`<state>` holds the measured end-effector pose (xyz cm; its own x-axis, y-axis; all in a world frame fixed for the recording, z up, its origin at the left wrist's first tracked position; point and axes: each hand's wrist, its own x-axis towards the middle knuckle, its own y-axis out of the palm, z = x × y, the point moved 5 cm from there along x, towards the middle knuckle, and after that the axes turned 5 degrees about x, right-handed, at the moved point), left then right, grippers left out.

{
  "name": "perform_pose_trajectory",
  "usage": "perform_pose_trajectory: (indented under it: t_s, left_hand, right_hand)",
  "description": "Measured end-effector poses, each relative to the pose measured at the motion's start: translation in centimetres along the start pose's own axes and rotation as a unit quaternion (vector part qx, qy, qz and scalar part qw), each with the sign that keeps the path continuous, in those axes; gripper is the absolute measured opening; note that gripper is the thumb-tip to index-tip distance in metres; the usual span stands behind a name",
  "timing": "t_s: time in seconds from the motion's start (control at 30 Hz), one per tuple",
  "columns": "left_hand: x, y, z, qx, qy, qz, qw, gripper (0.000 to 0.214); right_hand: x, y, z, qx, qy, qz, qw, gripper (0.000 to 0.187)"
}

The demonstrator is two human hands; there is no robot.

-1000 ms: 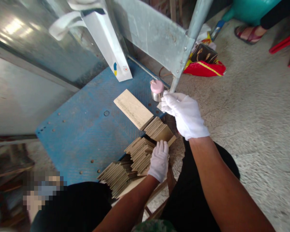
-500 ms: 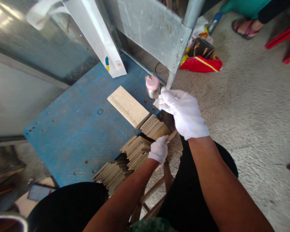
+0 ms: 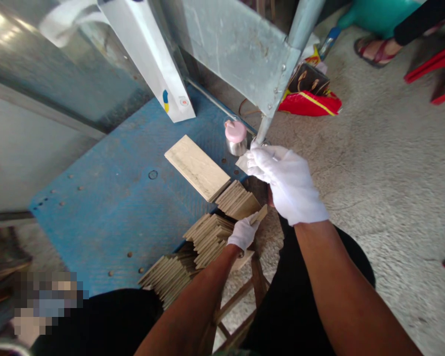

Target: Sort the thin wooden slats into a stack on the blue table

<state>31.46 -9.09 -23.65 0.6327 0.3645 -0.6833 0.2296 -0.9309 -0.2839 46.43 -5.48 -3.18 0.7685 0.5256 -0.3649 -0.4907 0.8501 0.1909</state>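
Pinching a slat (image 3: 261, 213) aimed away and rightward, left hand (image 3: 244, 232) curls; right hand (image 3: 289, 185) nips a pale scrap (image 3: 242, 162).

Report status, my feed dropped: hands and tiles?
Left grip shut on one tile strip at the stacks. Right grip pinching pale piece beside pink-lidded cup. Steel leg close by right grip.

Left hand (image 3: 244, 232), white-gloved: pinches one wooden slat (image 3: 261, 213) at the near edge of the blue platform (image 3: 107, 217), beside fanned slat stacks (image 3: 209, 236). Right hand (image 3: 288, 184), white-gloved: grips a pale sheet (image 3: 242, 163) just beside a pink-capped steel cup (image 3: 235, 139) at the platform's right corner. Pale board (image 3: 196, 167): flat, near that corner.
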Motion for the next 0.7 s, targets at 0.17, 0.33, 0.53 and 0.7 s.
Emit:
perform_pose_trajectory:
  t_s: [0.17, 0.33, 0.53, 0.7]
  left_hand:
    - [-1.1, -1.9, -1.1, -0.075, 0.035, 0.011, 0.996, 0.039]
    - [-5.0, -6.5, -1.8, -0.174, 0.012, 0.028, 0.984, 0.043]
    - [-9.9, -13.6, -0.6, -0.286, -0.065, -0.024, 0.956, 0.053]
    - [-12.5, -18.8, -0.4, -0.372, -0.063, -0.046, 0.925, 0.046]
  right_hand:
    - [-0.2, -0.1, -0.4, 0.020, 0.027, -0.018, 0.999, 0.030]
    - [-0.5, -0.1, -0.8, -0.055, 0.022, 0.031, 0.998, 0.032]
    - [-1.8, 1.2, -1.8, -0.346, 0.009, 0.126, 0.930, 0.043]
    - [-4.1, 4.0, -4.9, -0.537, -0.024, 0.163, 0.827, 0.079]
